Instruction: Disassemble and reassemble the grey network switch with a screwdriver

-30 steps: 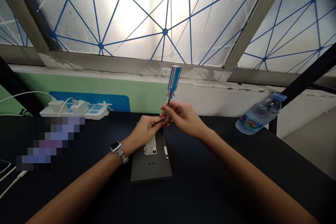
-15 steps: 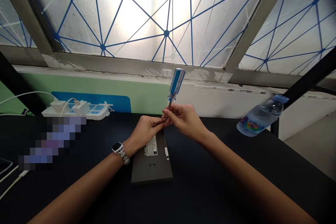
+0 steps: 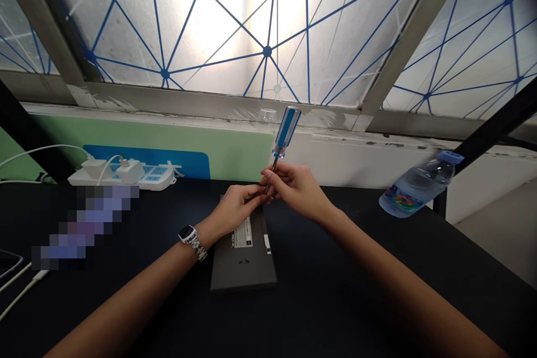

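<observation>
My right hand grips the metal shaft of a screwdriver just below its clear-and-blue handle, which points up and leans right. My left hand reaches in from the left, its fingertips meeting my right fingers at the shaft's lower end. That end is hidden by my fingers, and I cannot tell whether anything small is pinched there. Both hands are above a flat dark grey device with a white label, and neither appears to touch it. A metal-band watch is on my left wrist.
The device lies on a black table. Behind it is a white power strip with white plugs and cables. A clear water bottle appears at the right, near a black frame leg. A pixelated patch covers part of the table's left side.
The screwdriver handle has tilted further to the right, and both hands have shifted slightly right. The whole view has also drifted a little.
</observation>
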A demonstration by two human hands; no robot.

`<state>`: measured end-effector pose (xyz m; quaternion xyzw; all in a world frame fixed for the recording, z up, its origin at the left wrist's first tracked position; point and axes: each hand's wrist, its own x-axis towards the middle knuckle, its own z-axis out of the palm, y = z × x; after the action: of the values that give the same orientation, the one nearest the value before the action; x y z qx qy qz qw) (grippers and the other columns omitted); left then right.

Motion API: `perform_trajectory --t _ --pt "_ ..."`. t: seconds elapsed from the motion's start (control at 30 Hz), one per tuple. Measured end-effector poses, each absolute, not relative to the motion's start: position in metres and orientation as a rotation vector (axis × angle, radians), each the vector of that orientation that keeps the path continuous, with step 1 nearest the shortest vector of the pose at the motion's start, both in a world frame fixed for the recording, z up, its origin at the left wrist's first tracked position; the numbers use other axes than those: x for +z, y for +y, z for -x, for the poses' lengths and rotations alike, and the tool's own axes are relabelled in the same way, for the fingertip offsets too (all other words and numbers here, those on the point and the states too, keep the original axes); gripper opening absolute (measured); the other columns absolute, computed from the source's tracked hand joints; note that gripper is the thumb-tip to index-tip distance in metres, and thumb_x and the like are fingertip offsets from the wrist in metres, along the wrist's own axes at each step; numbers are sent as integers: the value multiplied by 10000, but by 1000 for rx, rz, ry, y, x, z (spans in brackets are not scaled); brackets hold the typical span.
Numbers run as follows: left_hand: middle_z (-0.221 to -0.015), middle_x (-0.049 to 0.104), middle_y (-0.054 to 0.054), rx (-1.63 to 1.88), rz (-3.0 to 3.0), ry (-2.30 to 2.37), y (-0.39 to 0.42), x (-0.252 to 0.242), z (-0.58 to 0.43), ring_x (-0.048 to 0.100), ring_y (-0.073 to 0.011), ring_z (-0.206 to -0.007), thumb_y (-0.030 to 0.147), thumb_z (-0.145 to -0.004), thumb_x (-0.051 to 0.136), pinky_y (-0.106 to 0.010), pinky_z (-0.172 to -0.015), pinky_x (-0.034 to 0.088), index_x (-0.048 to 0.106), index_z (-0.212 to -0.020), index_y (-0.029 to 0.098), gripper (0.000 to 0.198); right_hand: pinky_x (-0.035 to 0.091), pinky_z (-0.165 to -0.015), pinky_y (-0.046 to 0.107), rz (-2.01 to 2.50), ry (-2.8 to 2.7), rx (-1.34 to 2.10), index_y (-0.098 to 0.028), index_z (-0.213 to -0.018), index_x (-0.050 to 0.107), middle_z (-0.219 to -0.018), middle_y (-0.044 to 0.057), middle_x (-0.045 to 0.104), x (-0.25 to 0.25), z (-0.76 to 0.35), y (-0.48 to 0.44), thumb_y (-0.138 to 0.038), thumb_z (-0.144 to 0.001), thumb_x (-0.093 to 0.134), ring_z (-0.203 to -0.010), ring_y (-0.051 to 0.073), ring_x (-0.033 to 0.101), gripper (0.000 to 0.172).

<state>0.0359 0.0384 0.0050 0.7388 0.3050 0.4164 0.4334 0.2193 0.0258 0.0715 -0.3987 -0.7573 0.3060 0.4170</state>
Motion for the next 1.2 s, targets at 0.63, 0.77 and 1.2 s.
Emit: perform_trajectory --t 0.63,0.77,1.2 --pt "-990 823 -101 1092 -1718 848 35 7 -38 773 -268 -946 338 -874 735 -370 -880 600 804 -982 138 238 376 -544 300 1107 -1685 61 -238 -627 432 -564 -32 497 91 -203 25 -552 -864 736 -518 124 456 497" --pt "-969 821 -101 1090 -1739 863 36 5 -38 769 -263 -924 362 -876 739 -367 -862 598 806 -981 141 253 321 -530 302 1101 -1717 -18 -238 -620 399 -549 -38 465 94 -202 22 -462 -909 698 -509 122 420 472" --pt "-1131 786 -123 1008 -1823 767 36 7 -36 735 -248 -1102 323 -1008 591 -401 -1016 548 713 -1198 145 288 501 -566 290 1056 -1873 365 -212 -869 549 -764 14 626 100 -216 24 -551 -966 601 -582 148 645 356"
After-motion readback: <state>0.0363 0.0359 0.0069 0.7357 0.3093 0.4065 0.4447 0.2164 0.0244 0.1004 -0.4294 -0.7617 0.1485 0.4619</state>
